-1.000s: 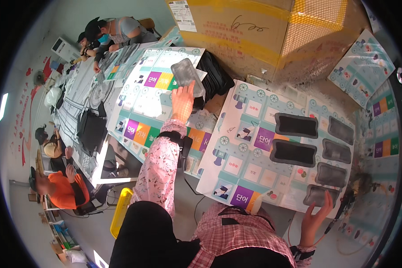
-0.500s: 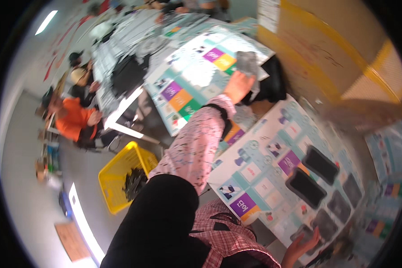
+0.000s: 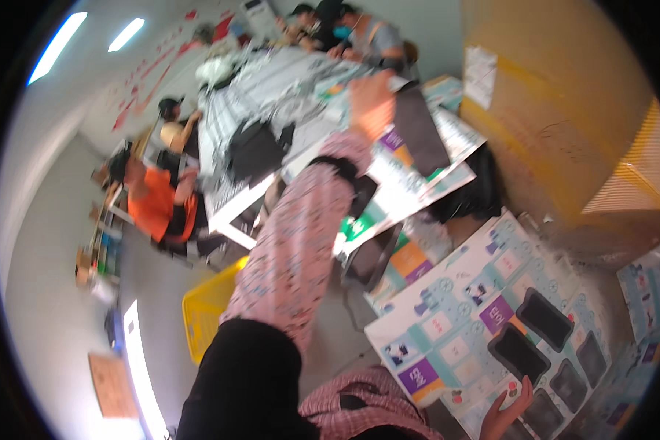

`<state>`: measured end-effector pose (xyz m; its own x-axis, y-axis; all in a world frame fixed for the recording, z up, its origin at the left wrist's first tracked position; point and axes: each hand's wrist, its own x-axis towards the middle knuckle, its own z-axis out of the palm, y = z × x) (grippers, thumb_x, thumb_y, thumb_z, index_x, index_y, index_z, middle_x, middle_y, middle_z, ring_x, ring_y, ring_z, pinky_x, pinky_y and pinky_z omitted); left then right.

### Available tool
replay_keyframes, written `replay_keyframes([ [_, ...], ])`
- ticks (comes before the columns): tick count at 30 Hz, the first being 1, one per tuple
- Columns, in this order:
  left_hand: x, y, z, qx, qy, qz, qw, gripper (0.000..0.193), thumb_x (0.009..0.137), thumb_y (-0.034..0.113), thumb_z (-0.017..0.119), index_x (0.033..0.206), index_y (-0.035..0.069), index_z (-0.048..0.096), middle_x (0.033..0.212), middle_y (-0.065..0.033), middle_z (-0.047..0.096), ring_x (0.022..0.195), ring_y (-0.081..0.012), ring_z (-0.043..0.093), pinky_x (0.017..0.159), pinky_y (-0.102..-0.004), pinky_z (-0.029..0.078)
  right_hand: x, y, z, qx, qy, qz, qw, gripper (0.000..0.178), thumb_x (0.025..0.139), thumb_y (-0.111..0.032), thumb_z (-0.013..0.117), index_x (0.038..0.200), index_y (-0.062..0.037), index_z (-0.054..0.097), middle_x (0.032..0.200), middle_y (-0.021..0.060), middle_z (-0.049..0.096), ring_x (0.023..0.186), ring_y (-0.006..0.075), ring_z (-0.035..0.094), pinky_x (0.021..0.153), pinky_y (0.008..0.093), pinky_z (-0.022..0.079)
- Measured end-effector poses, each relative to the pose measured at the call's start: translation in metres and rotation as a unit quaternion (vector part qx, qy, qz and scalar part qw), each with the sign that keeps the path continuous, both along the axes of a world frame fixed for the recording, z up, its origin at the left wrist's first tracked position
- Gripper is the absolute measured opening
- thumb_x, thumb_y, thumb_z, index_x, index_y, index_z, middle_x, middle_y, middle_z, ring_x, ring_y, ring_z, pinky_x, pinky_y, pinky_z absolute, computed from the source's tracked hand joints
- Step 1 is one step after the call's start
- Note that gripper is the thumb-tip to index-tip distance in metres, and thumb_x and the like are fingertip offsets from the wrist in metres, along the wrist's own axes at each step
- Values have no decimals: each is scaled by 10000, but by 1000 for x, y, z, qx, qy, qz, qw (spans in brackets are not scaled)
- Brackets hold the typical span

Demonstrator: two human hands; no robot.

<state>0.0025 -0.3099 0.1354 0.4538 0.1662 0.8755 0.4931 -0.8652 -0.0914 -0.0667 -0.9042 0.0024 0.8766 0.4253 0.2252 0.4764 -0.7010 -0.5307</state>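
My left hand, smeared by motion, is stretched far forward over a printed board. Directly beside it is a flat dark grey piece; whether the fingers grip it or the board cannot be made out. My right hand is low at the right, fingers spread, over a second printed board. Near those fingers lies a black rounded rectangular pad, with another black pad beyond it. Several greyer pads, such as one pad, lie toward the board's right side.
A yellow basket stands on the floor at left, partly behind my arm. A big taped cardboard box rises at right. Several people, one in orange, sit around a cluttered table. A black bag lies on it.
My left hand has moved forward and slightly left. The far board has shifted and tilted, with a larger dark grey piece beside the hand. The view has turned; my right hand stays open near the pads.
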Motion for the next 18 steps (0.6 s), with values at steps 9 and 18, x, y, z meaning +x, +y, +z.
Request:
replay_keyframes([
  [9, -103, 98, 80, 44, 174, 80, 980, 274, 742, 111, 576, 1009, 127, 517, 756, -53, 588, 796, -221, 568, 724, -379, 365, -20, -41, -12, -36, -65, -126, 989, 533, 734, 102, 453, 1251, 34, 343, 1248, 207, 369, 1169, 363, 346, 977, 447, 244],
  [18, -156, 268, 96, 34, 215, 130, 967, 326, 750, 78, 535, 1072, 104, 492, 877, -73, 594, 867, -240, 556, 750, -393, 364, -78, 16, 66, -241, -255, -240, 905, 431, 890, -307, 453, 1183, 7, 423, 1112, 186, 477, 978, 361, 475, 822, 463, 388],
])
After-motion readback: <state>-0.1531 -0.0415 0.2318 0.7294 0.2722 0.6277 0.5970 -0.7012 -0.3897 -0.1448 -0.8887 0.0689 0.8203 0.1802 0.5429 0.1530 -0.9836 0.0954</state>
